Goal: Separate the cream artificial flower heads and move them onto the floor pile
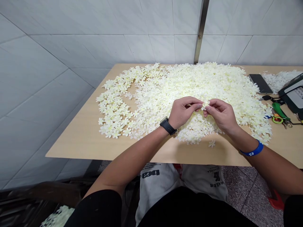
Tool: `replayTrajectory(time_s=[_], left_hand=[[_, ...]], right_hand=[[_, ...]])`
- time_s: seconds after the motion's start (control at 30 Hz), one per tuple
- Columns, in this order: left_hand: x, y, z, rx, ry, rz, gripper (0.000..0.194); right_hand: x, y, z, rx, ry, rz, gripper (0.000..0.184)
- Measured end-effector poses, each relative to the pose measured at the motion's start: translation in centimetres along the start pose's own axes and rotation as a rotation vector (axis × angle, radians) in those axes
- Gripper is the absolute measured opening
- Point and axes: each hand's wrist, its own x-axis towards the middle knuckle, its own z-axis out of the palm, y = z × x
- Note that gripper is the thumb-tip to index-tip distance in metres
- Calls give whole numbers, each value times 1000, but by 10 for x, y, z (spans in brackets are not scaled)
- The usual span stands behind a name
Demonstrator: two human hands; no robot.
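A big heap of small cream-white fabric flowers (189, 85) covers the middle of a light wooden table (78, 138). Above the heap's near edge, my left hand (183, 111) and my right hand (219, 114) meet fingertip to fingertip. Both pinch one small fabric flower (205, 103) between them. A black watch sits on my left wrist, a blue band on my right. One loose flower (211, 143) lies on the bare wood just in front of my right forearm.
A black phone (260, 83) lies at the back right, beside a second small pile of white pieces (279, 80). Green-handled scissors (280, 114) and a dark device (293, 93) sit at the right edge. White tiled walls stand behind and to the left. More flowers (58, 216) lie low at left.
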Motion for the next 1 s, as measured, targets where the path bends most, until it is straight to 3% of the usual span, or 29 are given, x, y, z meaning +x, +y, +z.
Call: replayTrajectory(time_s=[0.7, 1.0], left_hand=[[1, -2, -1, 13, -8, 34, 8], [-1, 1, 0, -28, -58, 9, 11]], right_hand=[[3, 0, 0, 87, -15, 30, 32], [2, -1, 1, 26, -6, 7, 25]])
